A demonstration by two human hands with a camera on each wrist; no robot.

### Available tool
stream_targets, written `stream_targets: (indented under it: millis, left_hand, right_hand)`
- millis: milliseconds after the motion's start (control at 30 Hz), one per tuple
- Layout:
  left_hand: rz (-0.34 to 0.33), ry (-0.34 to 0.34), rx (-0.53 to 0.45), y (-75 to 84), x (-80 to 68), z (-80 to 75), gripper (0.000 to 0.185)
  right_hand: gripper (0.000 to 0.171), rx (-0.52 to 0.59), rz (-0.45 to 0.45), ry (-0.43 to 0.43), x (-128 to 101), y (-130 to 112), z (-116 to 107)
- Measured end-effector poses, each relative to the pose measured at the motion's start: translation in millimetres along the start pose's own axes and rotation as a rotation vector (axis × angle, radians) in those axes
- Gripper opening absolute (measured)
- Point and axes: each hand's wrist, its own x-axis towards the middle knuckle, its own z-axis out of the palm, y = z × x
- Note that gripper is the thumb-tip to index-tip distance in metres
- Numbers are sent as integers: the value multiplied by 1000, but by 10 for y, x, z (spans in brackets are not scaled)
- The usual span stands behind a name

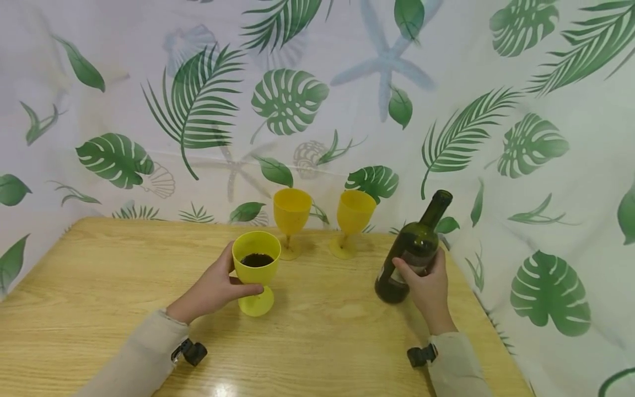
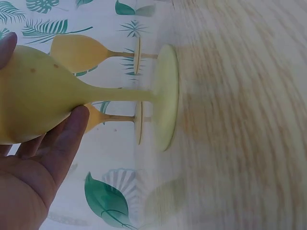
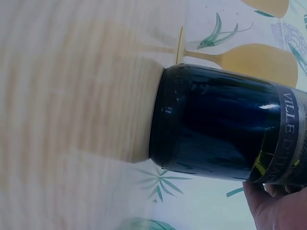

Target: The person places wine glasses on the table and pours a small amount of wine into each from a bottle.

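Observation:
In the head view my left hand (image 1: 218, 289) holds a yellow goblet (image 1: 255, 275) by its bowl, thumb across the front. Dark liquid (image 1: 257, 260) lies inside it. The goblet's round foot (image 2: 166, 98) is close to the wooden table; whether it touches is hard to tell. On the right, my right hand (image 1: 429, 284) grips a dark glass wine bottle (image 1: 421, 237) around its labelled body. The bottle's neck is uncapped and points up and to the right in the head view. Its base (image 3: 168, 115) is at or just over the tabletop.
Two more yellow goblets, a left one (image 1: 291, 212) and a right one (image 1: 355, 212), stand upright at the table's back edge. The wooden table (image 1: 322, 342) meets a leaf-patterned cloth (image 1: 208, 165) behind and on the right.

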Motion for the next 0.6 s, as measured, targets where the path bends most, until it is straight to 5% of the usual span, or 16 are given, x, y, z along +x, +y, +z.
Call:
stream_targets:
  millis: [600]
  left_hand:
    - [-11,97,67,-89,134,-124,90]
  right_hand:
    - [73,16,-7,-12,17,26,-2]
